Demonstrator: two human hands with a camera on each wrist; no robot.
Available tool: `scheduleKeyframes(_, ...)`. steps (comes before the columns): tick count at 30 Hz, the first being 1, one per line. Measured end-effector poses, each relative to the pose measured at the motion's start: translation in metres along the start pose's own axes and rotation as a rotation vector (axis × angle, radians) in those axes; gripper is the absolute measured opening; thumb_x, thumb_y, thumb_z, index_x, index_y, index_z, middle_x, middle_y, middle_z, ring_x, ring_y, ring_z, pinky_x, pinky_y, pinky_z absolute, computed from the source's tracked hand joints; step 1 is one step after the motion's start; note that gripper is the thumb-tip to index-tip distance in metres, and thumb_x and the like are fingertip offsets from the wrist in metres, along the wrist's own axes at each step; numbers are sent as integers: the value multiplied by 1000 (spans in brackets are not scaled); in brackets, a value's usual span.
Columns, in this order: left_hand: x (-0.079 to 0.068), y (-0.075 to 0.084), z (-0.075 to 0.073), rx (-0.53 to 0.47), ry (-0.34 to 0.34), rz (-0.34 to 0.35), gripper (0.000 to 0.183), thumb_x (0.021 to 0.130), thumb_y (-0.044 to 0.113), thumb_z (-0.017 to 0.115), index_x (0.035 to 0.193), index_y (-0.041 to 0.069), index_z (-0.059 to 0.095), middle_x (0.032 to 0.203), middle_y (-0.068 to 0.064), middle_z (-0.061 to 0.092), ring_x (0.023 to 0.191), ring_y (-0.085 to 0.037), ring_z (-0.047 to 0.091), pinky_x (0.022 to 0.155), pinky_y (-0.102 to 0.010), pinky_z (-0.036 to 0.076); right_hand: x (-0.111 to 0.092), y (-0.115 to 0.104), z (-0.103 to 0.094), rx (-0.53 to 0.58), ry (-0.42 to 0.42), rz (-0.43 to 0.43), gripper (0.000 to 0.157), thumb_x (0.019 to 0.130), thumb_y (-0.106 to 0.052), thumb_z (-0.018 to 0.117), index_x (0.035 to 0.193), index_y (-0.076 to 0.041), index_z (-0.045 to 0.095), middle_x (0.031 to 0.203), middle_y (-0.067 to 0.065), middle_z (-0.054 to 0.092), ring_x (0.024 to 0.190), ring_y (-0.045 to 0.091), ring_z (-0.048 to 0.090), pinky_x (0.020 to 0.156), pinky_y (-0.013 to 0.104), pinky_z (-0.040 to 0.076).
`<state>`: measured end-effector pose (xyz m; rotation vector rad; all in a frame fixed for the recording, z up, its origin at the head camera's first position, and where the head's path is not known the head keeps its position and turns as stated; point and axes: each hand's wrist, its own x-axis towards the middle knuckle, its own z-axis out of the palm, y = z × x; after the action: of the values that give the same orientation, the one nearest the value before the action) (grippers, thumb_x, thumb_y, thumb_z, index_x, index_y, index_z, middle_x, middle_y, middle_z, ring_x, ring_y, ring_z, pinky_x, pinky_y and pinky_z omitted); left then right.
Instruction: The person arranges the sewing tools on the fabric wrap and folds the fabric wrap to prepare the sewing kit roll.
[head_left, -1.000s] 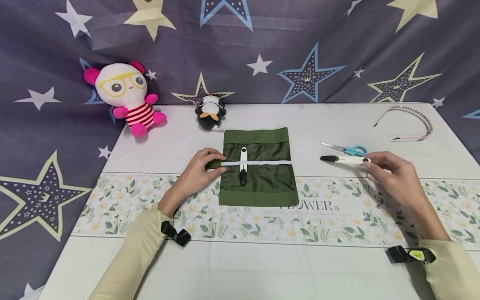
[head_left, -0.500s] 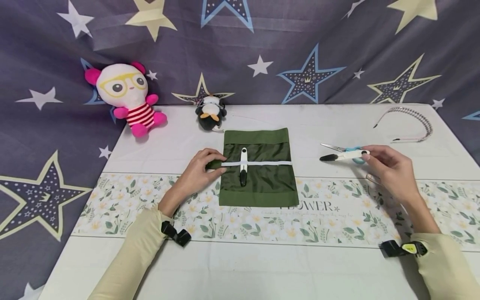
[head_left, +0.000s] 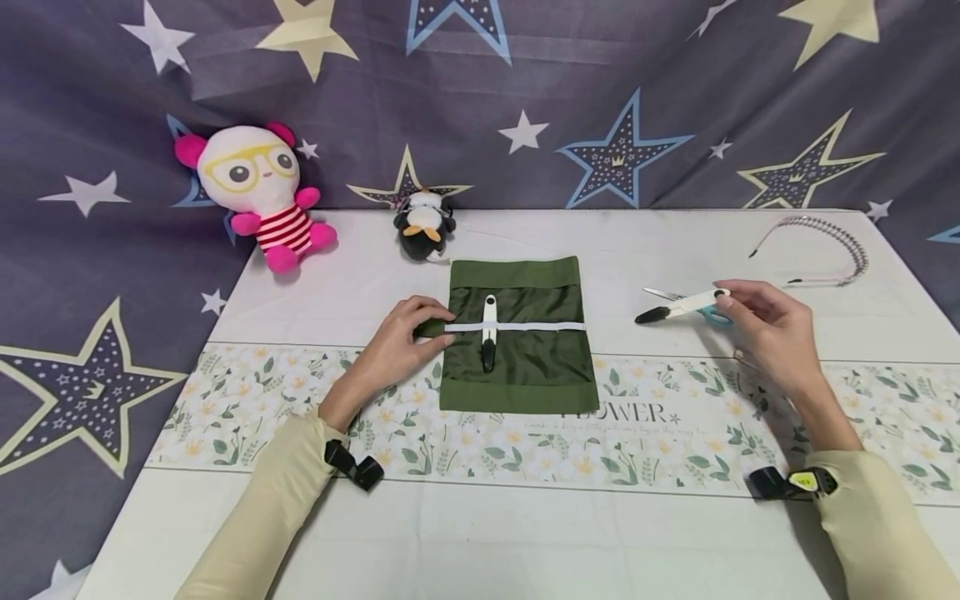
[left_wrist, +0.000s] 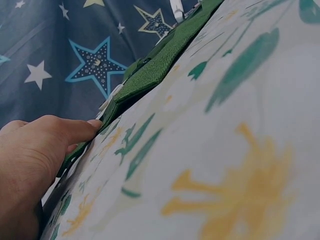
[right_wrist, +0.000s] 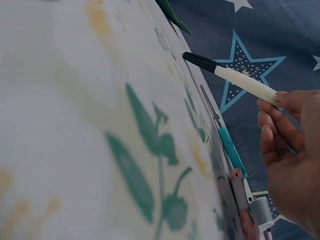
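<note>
The step in hand seems to be fitting slim tools into a flat, rectangular green fabric pouch [head_left: 525, 397], which lies opened at the middle of the white desk [head_left: 487, 542]. The left hand [head_left: 405, 340] pinches the pouch's left edge; the right hand [head_left: 772, 333] grips the far end of a white tool with a black tip [head_left: 686, 305], held above blue-handled metal scissors [head_left: 716, 317]. A matching white-and-black tool [head_left: 490, 310] sits across the white elastic strap [head_left: 540, 327], apparently tucked under it. If the held tool goes beside it, the next move likely calls for lifting the strap. Near the pouch's near right corner, dark lettering [head_left: 630, 411] reads "FLOWER", its start partly covered; the small script below is illegible.
</note>
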<state>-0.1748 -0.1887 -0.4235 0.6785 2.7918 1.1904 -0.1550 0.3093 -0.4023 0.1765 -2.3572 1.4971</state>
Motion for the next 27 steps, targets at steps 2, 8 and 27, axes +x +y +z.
scheduleKeyframes(2,0,1,0,0,0,-1,33,101,24,71,131,12,69,139,-8,54,135,-31,45,111,-55,37,1,0,2,-12,1,8,26,100,-1,67,126,6,69,94,-8,71,81,9,64,67,14,46)
scheduleKeyframes(8,0,1,0,0,4,1,33,100,24,72,131,11,70,139,-8,54,135,-32,45,111,-55,37,7,-3,10,18,2,21,28,101,-5,68,127,5,69,98,-10,73,88,9,66,74,14,49)
scheduleKeyframes(27,1,1,0,-3,13,3,33,100,25,73,129,11,70,138,-8,55,132,-30,46,110,-54,38,27,-13,43,260,-84,0,27,101,-3,67,127,5,69,100,-2,75,94,9,68,84,18,53)
